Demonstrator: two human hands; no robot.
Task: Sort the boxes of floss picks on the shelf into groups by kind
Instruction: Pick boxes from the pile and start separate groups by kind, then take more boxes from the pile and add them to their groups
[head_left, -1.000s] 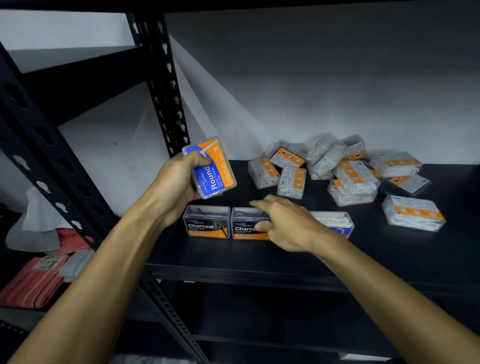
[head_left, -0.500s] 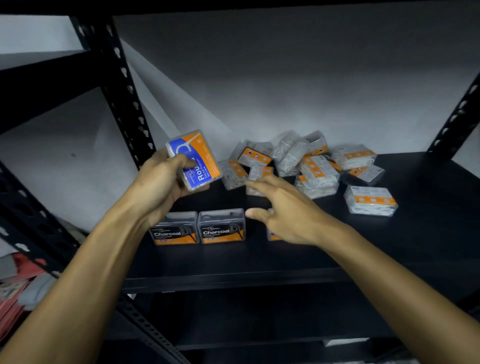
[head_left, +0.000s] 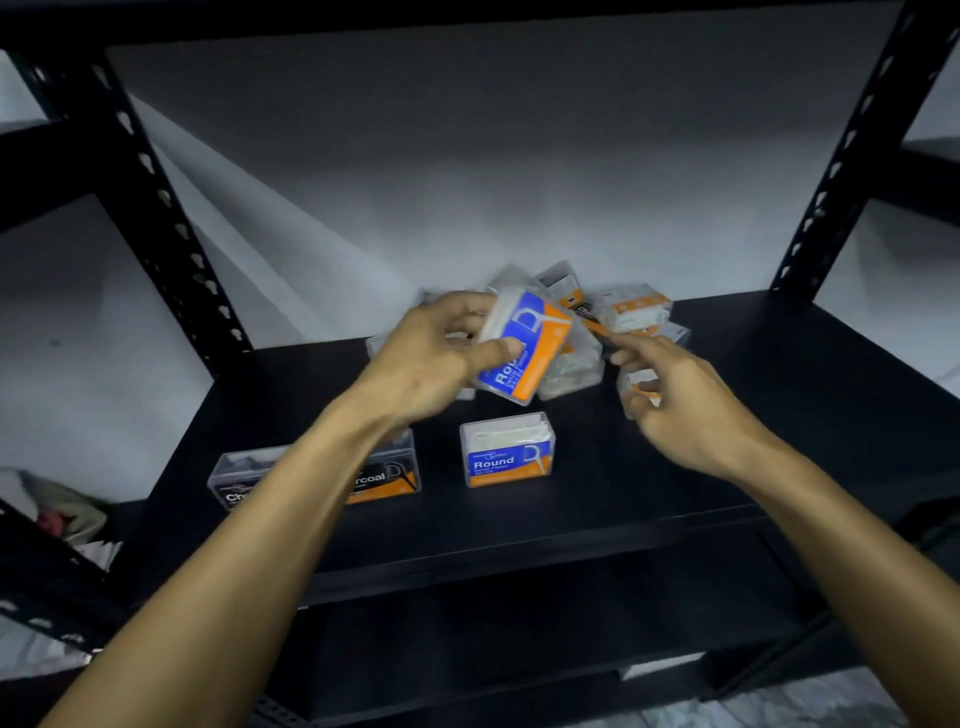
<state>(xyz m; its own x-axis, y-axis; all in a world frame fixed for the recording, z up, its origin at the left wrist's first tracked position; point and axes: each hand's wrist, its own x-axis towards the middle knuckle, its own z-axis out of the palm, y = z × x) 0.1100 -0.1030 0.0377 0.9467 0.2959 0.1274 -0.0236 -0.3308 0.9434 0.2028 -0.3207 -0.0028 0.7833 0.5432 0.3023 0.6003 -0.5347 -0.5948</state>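
Note:
My left hand (head_left: 441, 353) grips a blue-and-orange "Round" floss pick box (head_left: 524, 345), held tilted in the air above the black shelf (head_left: 727, 467). My right hand (head_left: 680, 400) hovers with fingers apart, index finger pointing toward the heap of clear boxes with orange labels (head_left: 613, 322) at the back. A second "Round" box (head_left: 508, 451) stands upright near the shelf front. Left of it stand two black "Charcoal" boxes (head_left: 384, 473), partly hidden by my left forearm.
Black perforated uprights rise at the left (head_left: 156, 208) and right (head_left: 841, 156) of the shelf. A pale wall closes the back. A lower shelf (head_left: 519, 649) lies beneath. Cloth items (head_left: 67, 514) lie beyond the left upright.
My left hand carried the held Round box rightward to above the shelf middle. My right hand lifted off the front row and moved right toward the heap, uncovering the standing Round box.

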